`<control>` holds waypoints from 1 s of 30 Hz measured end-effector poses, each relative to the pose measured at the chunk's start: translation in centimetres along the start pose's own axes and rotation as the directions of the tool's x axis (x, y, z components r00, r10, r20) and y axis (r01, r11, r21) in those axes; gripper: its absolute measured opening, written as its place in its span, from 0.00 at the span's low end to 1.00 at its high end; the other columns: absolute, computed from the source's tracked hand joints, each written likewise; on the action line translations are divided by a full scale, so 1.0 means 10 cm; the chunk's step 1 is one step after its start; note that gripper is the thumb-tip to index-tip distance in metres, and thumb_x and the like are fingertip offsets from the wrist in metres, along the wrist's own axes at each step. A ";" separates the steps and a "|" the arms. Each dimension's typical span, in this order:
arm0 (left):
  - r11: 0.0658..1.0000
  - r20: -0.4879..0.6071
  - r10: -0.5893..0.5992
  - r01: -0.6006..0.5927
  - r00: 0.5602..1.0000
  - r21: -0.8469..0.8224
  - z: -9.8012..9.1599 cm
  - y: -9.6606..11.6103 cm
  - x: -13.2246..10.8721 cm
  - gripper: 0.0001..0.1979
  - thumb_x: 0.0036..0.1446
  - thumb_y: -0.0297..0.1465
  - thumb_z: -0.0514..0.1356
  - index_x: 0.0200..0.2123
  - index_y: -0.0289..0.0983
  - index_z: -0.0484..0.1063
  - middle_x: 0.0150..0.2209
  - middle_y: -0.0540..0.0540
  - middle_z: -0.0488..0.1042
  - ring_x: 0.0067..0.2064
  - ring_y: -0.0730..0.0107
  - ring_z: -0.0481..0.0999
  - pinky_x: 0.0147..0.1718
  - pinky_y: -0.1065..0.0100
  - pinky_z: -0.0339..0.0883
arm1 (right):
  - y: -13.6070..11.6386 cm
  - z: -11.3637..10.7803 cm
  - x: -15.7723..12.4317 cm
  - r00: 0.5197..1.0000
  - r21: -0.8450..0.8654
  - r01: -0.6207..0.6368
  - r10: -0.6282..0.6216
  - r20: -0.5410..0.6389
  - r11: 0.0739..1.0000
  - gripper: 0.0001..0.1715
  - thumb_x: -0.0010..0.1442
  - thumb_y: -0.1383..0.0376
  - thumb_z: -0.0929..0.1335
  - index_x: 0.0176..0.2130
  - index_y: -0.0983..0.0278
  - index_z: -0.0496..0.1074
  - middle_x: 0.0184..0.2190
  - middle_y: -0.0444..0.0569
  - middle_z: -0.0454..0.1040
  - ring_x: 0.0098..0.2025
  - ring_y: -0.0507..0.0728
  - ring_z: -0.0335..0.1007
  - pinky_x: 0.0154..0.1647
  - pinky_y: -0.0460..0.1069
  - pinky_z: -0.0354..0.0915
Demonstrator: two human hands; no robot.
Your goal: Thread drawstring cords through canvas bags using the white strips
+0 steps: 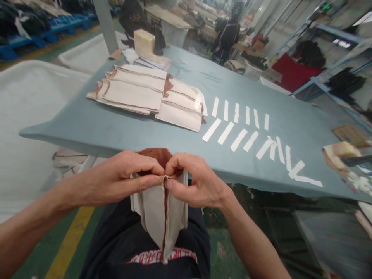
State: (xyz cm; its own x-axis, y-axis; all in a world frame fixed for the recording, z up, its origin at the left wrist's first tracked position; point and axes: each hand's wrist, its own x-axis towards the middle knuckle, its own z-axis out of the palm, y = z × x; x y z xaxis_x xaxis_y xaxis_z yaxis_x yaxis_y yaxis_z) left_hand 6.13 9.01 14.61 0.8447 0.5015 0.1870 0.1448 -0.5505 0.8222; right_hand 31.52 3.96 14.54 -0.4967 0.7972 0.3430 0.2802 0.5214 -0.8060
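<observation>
Both my hands pinch the top edge of a cream fabric piece (158, 211) with a brown seam down its middle. It hangs over my lap below the table edge. My left hand (128, 176) grips the left side of the seam, thumb and fingers pressed together. On the right side, my right hand (193, 180) pinches the same way. The fingertips of the two hands almost touch at the seam's top.
A grey-blue table (87, 128) carries stacks of similar cream pieces (139, 91) and rows of several white strips (241, 131). A pale block (144, 43) stands at the far end. A person (228, 33) works beyond. Shelving (331, 50) stands at right.
</observation>
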 end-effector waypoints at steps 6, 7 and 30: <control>0.998 -0.074 -0.055 0.056 0.996 0.013 0.07 0.11 0.02 0.20 0.80 0.33 0.54 0.33 0.38 0.76 0.28 0.54 0.74 0.29 0.72 0.72 0.31 0.73 0.63 | 0.09 0.13 0.00 0.994 0.096 -0.088 0.094 -0.057 0.991 0.10 0.64 0.61 0.72 0.40 0.57 0.66 0.35 0.41 0.75 0.35 0.53 0.69 0.41 0.49 0.68; 0.998 -0.084 -0.061 0.061 0.995 -0.002 0.09 0.11 0.03 0.20 0.80 0.33 0.53 0.34 0.38 0.76 0.28 0.54 0.75 0.30 0.72 0.72 0.31 0.73 0.63 | 0.10 0.14 0.00 0.993 0.113 -0.094 0.101 -0.054 0.989 0.11 0.65 0.61 0.73 0.41 0.57 0.66 0.36 0.41 0.75 0.35 0.53 0.69 0.41 0.49 0.69; 0.969 0.145 -0.170 0.139 0.975 0.205 -0.23 0.21 0.14 0.11 0.66 0.27 0.58 0.30 0.39 0.74 0.23 0.55 0.69 0.24 0.75 0.66 0.25 0.71 0.54 | 0.05 0.12 0.09 0.990 -0.329 -0.083 0.116 0.083 0.941 0.05 0.67 0.63 0.70 0.36 0.60 0.74 0.30 0.45 0.81 0.32 0.55 0.71 0.37 0.51 0.56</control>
State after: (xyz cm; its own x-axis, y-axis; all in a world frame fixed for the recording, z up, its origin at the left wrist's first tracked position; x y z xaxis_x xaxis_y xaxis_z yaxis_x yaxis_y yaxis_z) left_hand 6.47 10.10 17.82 0.8734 0.4858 -0.0355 0.3630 -0.6006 0.7124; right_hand 30.27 4.61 13.86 -0.5270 0.8245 0.2060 0.5752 0.5244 -0.6278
